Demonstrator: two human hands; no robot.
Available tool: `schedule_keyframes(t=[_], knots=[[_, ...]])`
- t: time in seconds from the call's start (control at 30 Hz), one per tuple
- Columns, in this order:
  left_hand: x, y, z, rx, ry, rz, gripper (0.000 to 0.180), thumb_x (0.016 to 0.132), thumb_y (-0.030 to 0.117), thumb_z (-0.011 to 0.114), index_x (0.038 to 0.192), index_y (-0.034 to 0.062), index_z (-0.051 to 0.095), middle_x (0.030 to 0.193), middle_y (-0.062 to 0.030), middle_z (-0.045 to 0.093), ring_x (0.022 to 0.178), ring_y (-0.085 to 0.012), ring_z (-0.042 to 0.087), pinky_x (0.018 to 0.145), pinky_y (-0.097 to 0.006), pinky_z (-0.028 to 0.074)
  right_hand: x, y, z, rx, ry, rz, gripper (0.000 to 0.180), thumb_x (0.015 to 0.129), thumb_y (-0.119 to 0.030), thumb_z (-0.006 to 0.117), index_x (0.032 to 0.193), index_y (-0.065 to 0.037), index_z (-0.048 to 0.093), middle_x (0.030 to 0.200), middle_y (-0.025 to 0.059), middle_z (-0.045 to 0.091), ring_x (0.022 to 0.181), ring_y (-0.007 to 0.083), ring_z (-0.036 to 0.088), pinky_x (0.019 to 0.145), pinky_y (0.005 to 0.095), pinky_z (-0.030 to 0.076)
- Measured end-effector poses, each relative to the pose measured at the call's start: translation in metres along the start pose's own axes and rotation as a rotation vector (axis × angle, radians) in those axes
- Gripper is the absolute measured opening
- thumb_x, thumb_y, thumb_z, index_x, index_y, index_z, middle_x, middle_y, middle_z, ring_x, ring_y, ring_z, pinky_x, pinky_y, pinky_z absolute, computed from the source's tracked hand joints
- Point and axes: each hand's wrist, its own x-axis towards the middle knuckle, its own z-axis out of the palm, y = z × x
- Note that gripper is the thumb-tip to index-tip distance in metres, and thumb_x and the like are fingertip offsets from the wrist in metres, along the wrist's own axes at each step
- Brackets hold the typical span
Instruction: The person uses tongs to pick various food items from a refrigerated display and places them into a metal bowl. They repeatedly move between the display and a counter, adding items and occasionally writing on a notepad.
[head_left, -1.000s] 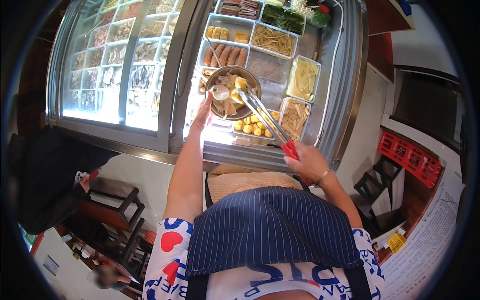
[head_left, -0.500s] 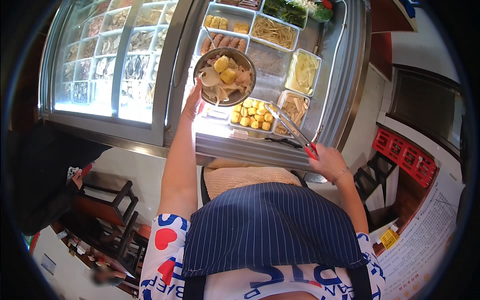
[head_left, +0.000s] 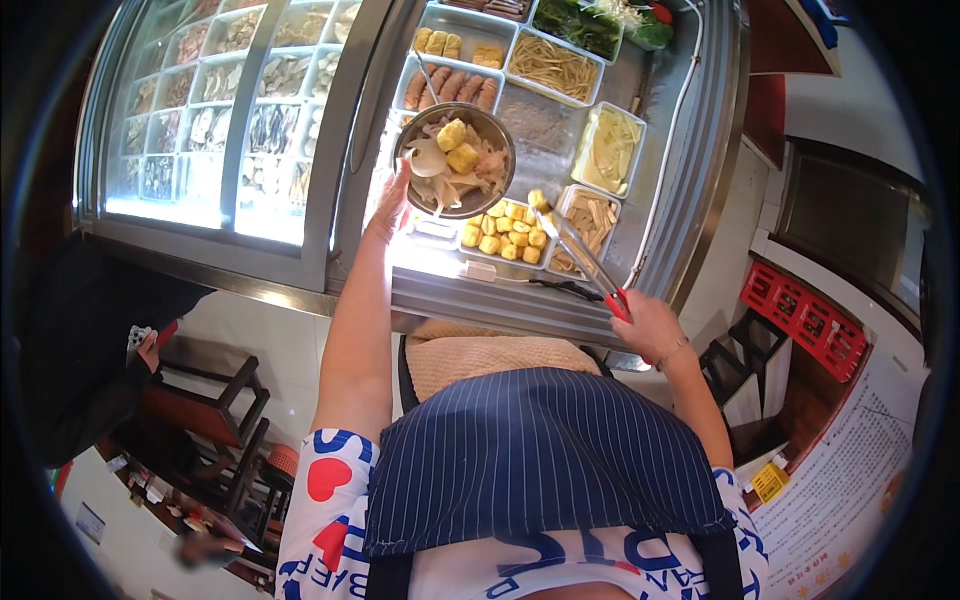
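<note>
Hands well apart. Left hand (head_left: 390, 208) grips the bowl (head_left: 494, 126) at its lower-left rim; fingers beneath hidden. Right hand (head_left: 652, 325) is closed round the tongs (head_left: 592, 264) at the red handle, their long axis running up and leftward. A yellow cube (head_left: 538, 200) sits at their tips; the bowl lies left of it, the sticks (head_left: 592, 222) just right. Half a second earlier the tips showed no cube; the bowl has hardly moved.

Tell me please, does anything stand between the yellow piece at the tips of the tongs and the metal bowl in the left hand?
Nothing visible does: between the yellow piece and the metal bowl, this view shows only the metal counter. The other yellow pieces lie lower in the picture.
</note>
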Motion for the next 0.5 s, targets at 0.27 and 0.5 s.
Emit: schedule_keyframes(t=[0.27,0.5], knots=[[-0.004,0.005,0.022,-0.090,-0.041,-0.044,0.068,0.077,0.053,0.049,0.121,0.0031,0.035,0.117,-0.0108,0.045,0.107,-0.0206,0.045,0.089,-0.038,0.039,-0.014,-0.052,-0.014,0.017,0.168,-0.194,0.032,0.071,-0.029,0.058,0.087,-0.003,0.047,0.061,0.0172,0.057,0.057,0.0344,0.056,0.055,0.0424,0.045],[-0.003,0.006,0.017,-0.128,-0.049,-0.079,0.068,0.079,0.055,0.041,0.125,0.0056,0.031,0.124,-0.0103,0.041,0.114,-0.0226,0.039,0.095,-0.040,0.032,-0.019,-0.015,-0.015,0.080,0.169,-0.070,0.034,0.069,-0.028,0.058,0.086,-0.001,0.049,0.066,0.0179,0.057,0.063,0.0345,0.057,0.060,0.0417,0.045]])
